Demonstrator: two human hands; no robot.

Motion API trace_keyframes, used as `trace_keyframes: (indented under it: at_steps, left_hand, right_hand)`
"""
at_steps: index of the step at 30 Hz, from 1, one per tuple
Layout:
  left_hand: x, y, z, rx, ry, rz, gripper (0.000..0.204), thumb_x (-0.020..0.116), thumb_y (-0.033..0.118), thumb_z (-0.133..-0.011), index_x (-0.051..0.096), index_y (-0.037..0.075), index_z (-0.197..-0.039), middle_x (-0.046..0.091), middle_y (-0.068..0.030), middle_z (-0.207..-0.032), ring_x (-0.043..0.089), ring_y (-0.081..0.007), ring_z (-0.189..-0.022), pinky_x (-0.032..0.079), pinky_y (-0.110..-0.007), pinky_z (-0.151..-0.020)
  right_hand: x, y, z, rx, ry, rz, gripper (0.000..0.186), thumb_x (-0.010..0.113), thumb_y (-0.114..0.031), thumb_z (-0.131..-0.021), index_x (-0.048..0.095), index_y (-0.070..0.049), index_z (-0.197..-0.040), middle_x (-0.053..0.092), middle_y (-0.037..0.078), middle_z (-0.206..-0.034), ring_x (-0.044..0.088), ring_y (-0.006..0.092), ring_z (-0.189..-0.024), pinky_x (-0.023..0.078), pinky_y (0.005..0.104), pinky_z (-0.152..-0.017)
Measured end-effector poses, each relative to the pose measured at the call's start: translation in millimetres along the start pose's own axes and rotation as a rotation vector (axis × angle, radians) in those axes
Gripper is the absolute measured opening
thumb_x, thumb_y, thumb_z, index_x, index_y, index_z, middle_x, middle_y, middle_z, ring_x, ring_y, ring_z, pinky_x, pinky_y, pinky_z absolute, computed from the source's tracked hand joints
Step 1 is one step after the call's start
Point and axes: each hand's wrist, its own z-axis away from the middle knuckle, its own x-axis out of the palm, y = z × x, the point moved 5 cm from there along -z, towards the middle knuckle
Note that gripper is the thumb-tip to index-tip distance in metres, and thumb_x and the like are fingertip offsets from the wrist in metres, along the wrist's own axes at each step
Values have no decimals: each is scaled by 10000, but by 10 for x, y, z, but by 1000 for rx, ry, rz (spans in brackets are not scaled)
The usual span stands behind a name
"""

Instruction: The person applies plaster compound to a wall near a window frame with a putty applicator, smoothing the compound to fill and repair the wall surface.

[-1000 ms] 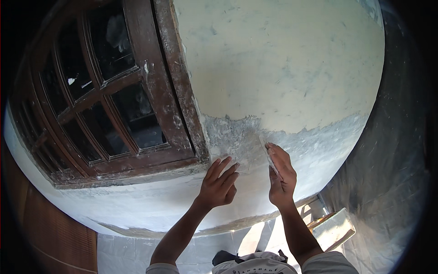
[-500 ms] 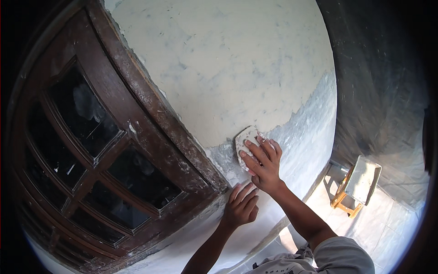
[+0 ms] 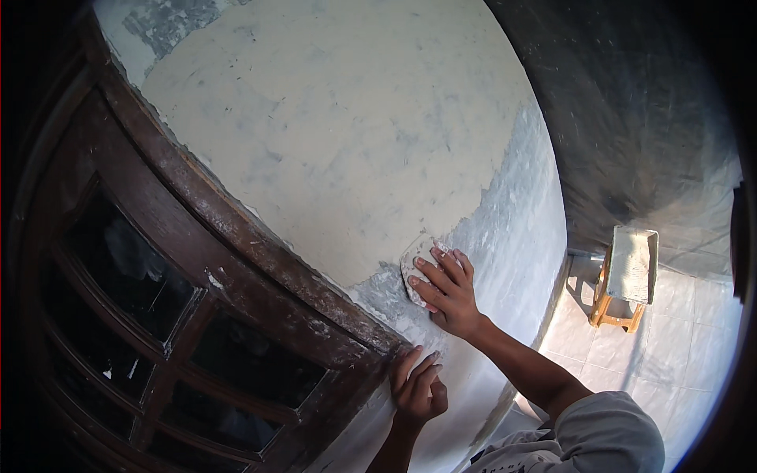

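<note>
My right hand (image 3: 453,293) presses a flat, whitish, putty-smeared spreader (image 3: 415,266) against the wall, fingers spread across its back. The spreader sits at the lower edge of a cream putty coat (image 3: 339,150), where bare grey wall (image 3: 384,290) shows beside it. Lower down, my left hand (image 3: 418,386) rests by the corner of the brown wooden frame (image 3: 315,307). Its fingers are apart and loosely bent, with nothing visible in them; the fingertips seem to touch the frame corner or wall.
A brown wooden window or door (image 3: 181,339) with dark glass panes fills the left. On the right, an orange-brown stool (image 3: 601,303) carries a tray (image 3: 633,264) of whitish material. Dark sheeting (image 3: 631,118) hangs behind it, above pale floor tiles (image 3: 670,339).
The view has shifted, so the wall and frame sit differently. My right hand keeps the spreader on the wall near the putty edge. My left hand has come closer to the frame corner, fingers more bent.
</note>
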Motion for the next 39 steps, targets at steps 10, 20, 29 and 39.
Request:
trace_keyframes:
  at_steps: [10, 20, 29, 39]
  left_hand:
    - [76, 46, 32, 67, -46, -31, 144, 534, 23, -799, 646, 28, -888, 747, -120, -1020, 666, -354, -1115, 466, -538, -1034]
    - [98, 38, 50, 75, -62, -52, 136, 529, 50, -822, 646, 30, -888, 750, -119, -1012, 669, -353, -1099, 481, -531, -1013]
    - [95, 37, 47, 83, -65, -60, 121, 521, 52, -833, 631, 26, -875, 743, -128, -1011, 665, -366, -1086, 484, -544, -1006]
    - [109, 54, 49, 108, -63, -72, 122, 526, 34, -812, 630, 26, -876, 742, -132, -996, 669, -370, -1068, 498, -542, -995]
  right_hand:
    - [-35, -36, -22, 49, 96, -49, 559, 755, -91, -753, 654, -184, -1295, 576, 54, -1464, 474, 342, -1396, 276, 564, -1168]
    - [-39, -16, -36, 118, 102, -64, 535, 763, -86, -755, 684, -188, -1274, 597, 41, -1433, 485, 342, -1386, 282, 557, -1171]
    - [-89, -70, -9, 86, 162, -123, 661, 785, -53, -695, 639, -180, -1326, 587, 55, -1439, 477, 346, -1391, 287, 559, -1172]
    - [-34, -85, 154, 135, 149, -122, 581, 759, -69, -746, 663, -185, -1308, 575, 55, -1456, 467, 348, -1402, 279, 548, -1182]
